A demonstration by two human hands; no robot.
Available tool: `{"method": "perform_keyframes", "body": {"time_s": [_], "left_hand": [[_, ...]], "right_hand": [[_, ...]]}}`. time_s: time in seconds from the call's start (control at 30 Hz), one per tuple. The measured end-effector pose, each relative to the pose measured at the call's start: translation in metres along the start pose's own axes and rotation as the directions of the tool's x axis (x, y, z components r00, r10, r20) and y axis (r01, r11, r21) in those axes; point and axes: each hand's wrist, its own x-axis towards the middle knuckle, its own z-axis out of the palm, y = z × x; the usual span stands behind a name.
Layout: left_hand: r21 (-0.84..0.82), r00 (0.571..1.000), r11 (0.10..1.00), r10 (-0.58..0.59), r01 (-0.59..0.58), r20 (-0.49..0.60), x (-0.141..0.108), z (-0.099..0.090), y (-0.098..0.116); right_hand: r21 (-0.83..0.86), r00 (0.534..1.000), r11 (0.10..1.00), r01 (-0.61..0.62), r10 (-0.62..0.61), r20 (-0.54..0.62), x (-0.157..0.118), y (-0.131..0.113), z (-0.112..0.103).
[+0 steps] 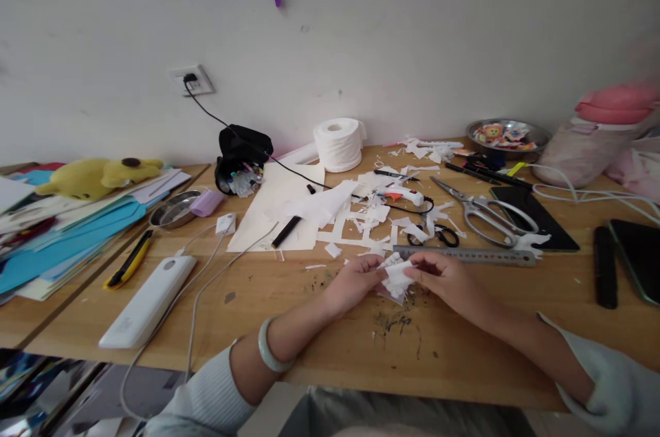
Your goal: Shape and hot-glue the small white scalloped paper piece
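Both hands meet over the wooden desk, near its front middle. My left hand [359,280] has its fingers closed on the left side of a small white paper piece [397,277]. From the other side, my right hand [438,277] pinches the same piece between thumb and fingers. The piece looks folded or layered; its exact shape is too small to tell. A bit of clear film [396,297] shows beneath it. Just behind the hands lies a steel ruler [479,256]. Large silver scissors [489,217] and black-handled scissors [443,236] rest farther back.
White paper scraps [366,214] and a glue gun [407,195] lie behind the hands. A toilet roll [337,145] stands by the wall. Leftward are a white power bank [149,299], cables and a yellow cutter [128,260]. A phone [636,255] lies at right.
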Motion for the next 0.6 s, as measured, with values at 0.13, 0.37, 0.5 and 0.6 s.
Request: {"method": "perform_keyframes", "body": {"time_s": [0.13,0.37,0.5,0.6], "left_hand": [[0.399,0.996,0.914,0.046,-0.072,0.076,-0.010,-0.021,0.013],[0.807,0.988,0.591,0.125,0.003,-0.095,0.014,-0.059,0.046],[0.925,0.968,0.367,0.179,0.100,-0.175,0.062,-0.043,0.047],[0.952,0.968,0.275,0.169,0.135,-0.186,0.088,-0.031,0.046]], "right_hand": [[0.039,1.000,0.999,-0.006,0.005,0.027,0.000,0.000,-0.003],[0.016,0.999,1.000,-0.005,0.004,0.044,-0.001,0.001,-0.008],[-0.045,0.999,0.999,0.004,-0.001,0.053,0.000,0.006,-0.008],[-0.071,0.998,0.997,0.011,-0.007,0.067,-0.001,0.007,-0.009]]}}
